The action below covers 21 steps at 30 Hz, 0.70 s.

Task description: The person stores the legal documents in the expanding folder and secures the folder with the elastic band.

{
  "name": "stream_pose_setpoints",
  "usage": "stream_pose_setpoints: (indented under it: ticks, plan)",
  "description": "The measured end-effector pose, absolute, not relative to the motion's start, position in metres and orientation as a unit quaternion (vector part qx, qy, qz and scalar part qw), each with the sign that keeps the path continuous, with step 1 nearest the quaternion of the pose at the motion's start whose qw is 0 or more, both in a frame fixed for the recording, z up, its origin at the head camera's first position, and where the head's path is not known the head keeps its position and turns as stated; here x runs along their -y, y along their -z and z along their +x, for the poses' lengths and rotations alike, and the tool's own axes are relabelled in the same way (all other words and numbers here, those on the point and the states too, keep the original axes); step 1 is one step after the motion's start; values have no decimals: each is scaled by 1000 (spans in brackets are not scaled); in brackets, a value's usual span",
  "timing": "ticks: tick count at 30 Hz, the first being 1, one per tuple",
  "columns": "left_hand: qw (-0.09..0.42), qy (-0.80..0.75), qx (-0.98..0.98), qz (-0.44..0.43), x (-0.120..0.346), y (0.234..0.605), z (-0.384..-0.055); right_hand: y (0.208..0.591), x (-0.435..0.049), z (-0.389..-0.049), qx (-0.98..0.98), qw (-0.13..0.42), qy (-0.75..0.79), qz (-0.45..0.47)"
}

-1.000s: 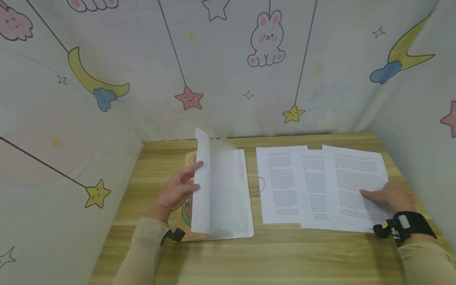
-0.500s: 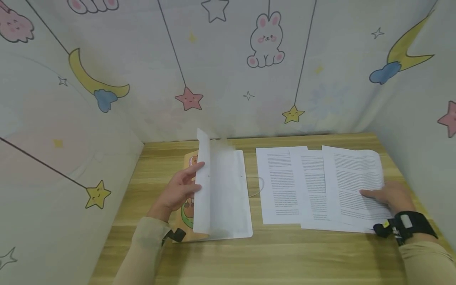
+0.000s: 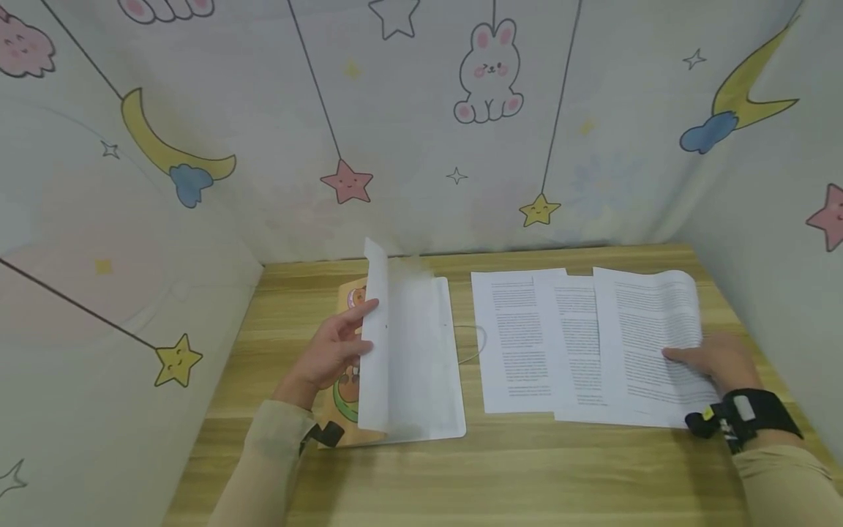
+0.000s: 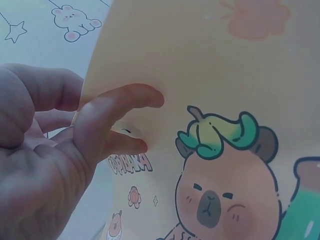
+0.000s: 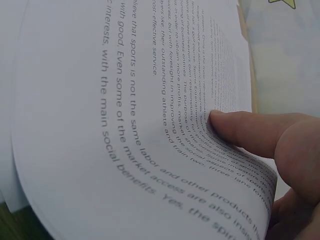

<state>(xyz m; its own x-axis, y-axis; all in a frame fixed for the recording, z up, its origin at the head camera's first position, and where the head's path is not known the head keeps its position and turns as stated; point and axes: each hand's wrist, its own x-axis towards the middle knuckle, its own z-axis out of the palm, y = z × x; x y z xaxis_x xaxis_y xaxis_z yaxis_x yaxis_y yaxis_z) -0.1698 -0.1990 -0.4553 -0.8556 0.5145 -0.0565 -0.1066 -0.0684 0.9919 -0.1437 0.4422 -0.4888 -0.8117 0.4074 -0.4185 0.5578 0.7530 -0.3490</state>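
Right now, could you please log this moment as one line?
left hand: holds folder flap up | right hand: lifting top sheet edge | two more sheets flat on table

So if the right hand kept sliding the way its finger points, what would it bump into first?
The right hand points leftward across the top printed sheet, which it pinches. Going on, it would probably meet the middle sheet first, though depth is hard to judge.
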Motion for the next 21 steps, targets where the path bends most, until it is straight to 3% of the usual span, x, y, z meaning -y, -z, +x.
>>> stream_pose_setpoints:
  ticks: [21]
  plan:
    - [218,-705,-656,159,197,459,-172,490,-440,-144,-909,144,269,285]
